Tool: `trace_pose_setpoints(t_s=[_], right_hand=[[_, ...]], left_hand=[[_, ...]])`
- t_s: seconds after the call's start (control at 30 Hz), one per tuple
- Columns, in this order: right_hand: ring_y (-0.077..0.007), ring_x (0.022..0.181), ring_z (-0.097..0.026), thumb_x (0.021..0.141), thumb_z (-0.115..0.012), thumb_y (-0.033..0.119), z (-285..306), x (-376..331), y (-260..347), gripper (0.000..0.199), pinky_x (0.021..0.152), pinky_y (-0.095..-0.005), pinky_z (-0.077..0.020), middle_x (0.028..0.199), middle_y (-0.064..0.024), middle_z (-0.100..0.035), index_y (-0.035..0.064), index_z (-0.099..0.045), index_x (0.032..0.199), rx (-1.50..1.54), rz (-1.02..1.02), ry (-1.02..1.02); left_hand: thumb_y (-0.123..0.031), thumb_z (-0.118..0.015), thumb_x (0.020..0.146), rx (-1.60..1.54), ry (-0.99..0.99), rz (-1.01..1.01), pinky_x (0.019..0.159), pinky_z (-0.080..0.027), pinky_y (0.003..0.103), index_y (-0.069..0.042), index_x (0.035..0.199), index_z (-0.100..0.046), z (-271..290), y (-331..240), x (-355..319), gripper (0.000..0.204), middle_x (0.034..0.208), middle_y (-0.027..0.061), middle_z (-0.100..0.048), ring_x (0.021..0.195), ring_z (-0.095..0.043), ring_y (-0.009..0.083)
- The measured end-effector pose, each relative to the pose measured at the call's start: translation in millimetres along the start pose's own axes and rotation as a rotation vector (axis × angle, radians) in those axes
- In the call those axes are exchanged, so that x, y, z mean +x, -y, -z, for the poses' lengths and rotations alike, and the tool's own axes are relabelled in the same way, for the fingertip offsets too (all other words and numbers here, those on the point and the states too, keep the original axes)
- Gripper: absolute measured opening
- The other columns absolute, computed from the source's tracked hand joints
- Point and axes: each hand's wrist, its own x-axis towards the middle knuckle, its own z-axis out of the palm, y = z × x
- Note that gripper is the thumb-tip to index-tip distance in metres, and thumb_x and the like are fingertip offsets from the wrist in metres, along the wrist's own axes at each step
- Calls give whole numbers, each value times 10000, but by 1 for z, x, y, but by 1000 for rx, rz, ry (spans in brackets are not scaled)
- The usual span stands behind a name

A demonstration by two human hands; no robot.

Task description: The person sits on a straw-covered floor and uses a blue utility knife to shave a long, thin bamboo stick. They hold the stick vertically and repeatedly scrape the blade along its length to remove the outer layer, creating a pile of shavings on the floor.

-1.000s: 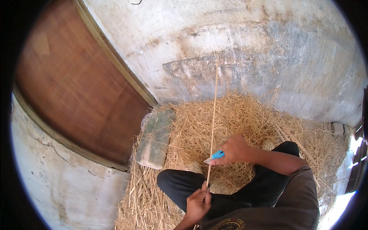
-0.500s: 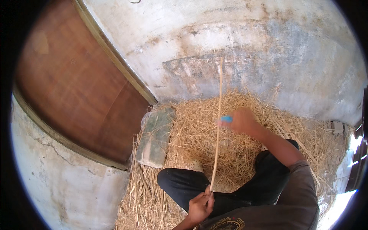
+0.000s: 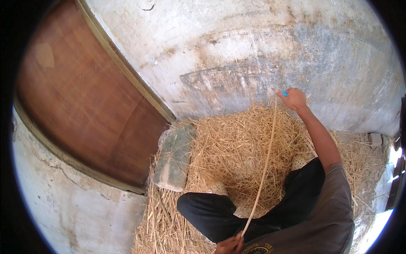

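A long, thin, pale stick [image 3: 264, 171] runs from my lap up toward the wall, slightly bowed. Its near end is in my left hand [image 3: 229, 245], which is closed around it low in front of my shirt. At the far end, my right hand [image 3: 294, 100] is stretched out and closed on a small tool with a blue handle [image 3: 284, 93]. The tool's working end sits at the stick's tip, too small to make out clearly. My crossed legs in dark trousers lie beneath the stick.
Loose straw shavings [image 3: 237, 144] cover the floor between my legs and the wall. To the left lies a greenish stone-like block [image 3: 174, 156], near a brown door panel [image 3: 93, 97]. A stained plaster wall [image 3: 237, 46] rises ahead. A small grey block [image 3: 374, 139] lies far right.
My right hand has moved up and outward to the right along the stick toward its far end. My left hand is lower, and the stick now leans further right.
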Motion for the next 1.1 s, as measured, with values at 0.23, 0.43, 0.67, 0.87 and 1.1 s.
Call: trace_pose_setpoints(t_s=[0.23,0.43,0.67,0.87,1.1], right_hand=[[-196,560,-473,826,-406,766,-49,-2,-64,812,547,-398,-388,562,-60,-490,-4,-567,628,690,-311,47],[-204,539,-465,857,-454,704,6,-103,82,732,548,-389,-391,566,-73,-504,12,-597,666,506,182,290],[-304,485,-571,725,-487,813,21,-211,140,765,471,-430,-425,510,-131,-552,74,-621,577,322,779,392],[-250,359,-499,732,-562,761,13,-191,139,711,382,-384,-392,411,-67,-468,84,-563,515,264,720,263],[-248,358,-498,707,-559,782,3,-208,136,723,375,-377,-383,403,-68,-461,85,-576,516,331,801,175]], left_hand=[[-126,-568,938,472,-27,-276,491,-430,237,-6,903,-684,1,-17,-15,170,670,37,-612,548,-552,91],[-149,-496,985,296,50,-584,358,-364,206,7,1138,-616,-57,-97,15,248,611,-1,-526,403,-454,50],[-161,-497,992,158,44,-726,359,-296,175,4,1184,-602,-89,-141,24,274,603,-22,-476,400,-364,16],[-154,-487,997,134,86,-715,359,-247,186,29,1153,-605,-83,-127,23,268,531,-44,-422,398,-337,9],[-142,-464,1004,69,155,-684,391,-279,203,47,1134,-599,-79,-118,18,266,523,-24,-423,358,-306,28]])
